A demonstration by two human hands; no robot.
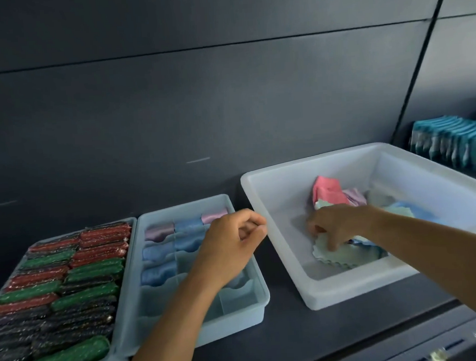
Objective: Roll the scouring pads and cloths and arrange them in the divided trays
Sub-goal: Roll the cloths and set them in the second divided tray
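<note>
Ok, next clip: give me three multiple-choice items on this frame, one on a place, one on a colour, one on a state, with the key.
1. Where is the right hand?
A. Inside the white plastic bin, on the loose cloths
B. On a tray of rolled scouring pads
C. Flat on the dark counter

2. What colour is the folded cloth at the back of the bin's pile?
A. Yellow
B. Pink
C. Black

3. The nearest compartments of the pale blue divided tray are:
A. Covered by a lid
B. Packed with rolls
C. Empty

Key: 1 A, its fingers reach down onto a pale green cloth in the bin. 2 B, it stands coral-pink behind the hand. 3 C, only bare dividers show there.
</note>
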